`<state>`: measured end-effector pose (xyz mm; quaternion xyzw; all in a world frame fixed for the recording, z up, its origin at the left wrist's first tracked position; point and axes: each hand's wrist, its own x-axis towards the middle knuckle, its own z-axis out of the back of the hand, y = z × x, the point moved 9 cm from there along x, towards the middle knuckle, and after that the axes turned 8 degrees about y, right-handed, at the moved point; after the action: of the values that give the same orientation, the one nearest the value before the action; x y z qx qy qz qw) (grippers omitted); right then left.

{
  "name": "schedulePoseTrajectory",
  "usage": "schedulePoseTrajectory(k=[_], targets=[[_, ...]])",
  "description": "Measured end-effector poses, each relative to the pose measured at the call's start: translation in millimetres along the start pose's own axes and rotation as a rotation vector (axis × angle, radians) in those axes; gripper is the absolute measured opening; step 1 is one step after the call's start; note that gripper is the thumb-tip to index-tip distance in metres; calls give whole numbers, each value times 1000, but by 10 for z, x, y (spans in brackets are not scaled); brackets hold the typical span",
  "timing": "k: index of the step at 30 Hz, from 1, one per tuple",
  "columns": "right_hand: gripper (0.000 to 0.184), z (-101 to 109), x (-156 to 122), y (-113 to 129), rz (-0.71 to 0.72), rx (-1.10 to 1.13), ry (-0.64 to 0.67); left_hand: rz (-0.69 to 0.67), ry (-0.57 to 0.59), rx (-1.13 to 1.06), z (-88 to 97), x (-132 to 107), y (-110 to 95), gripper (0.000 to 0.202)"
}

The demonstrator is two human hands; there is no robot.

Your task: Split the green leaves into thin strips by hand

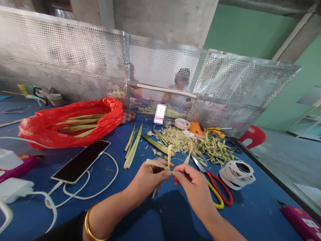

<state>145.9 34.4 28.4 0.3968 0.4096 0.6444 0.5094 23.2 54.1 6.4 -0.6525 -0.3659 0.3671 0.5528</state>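
My left hand [152, 175] pinches a small bundle of pale folded leaf strips [170, 154], with ends sticking up, to the left and below the fingers. Right beside it, my right hand [192, 179] has thumb and forefinger closed at the same bundle, and another pale strip [188, 154] rises behind its fingers. The fingertips of both hands nearly meet, so the spot between them is mostly hidden. Scissors [217, 189] with one red and one yellow handle lie just right of my right hand. Several cut green-yellow leaves [134, 147] rest on the blue table beyond my left hand.
A red plastic bag [45, 130] holds long leaves at left. Nearby lie a phone [81, 160] and white cables. Leaf scraps [180, 140] are heaped beyond my hands. A spool of white cord [237, 174] stands at right. A perforated metal screen [160, 63] borders the table; people sit behind it.
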Motion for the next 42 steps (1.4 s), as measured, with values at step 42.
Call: schedulePoseTrajectory(k=[42], targets=[[22,-164,-200,316,377,-468,47,-24,-95,-64,95,-14,-89,22]])
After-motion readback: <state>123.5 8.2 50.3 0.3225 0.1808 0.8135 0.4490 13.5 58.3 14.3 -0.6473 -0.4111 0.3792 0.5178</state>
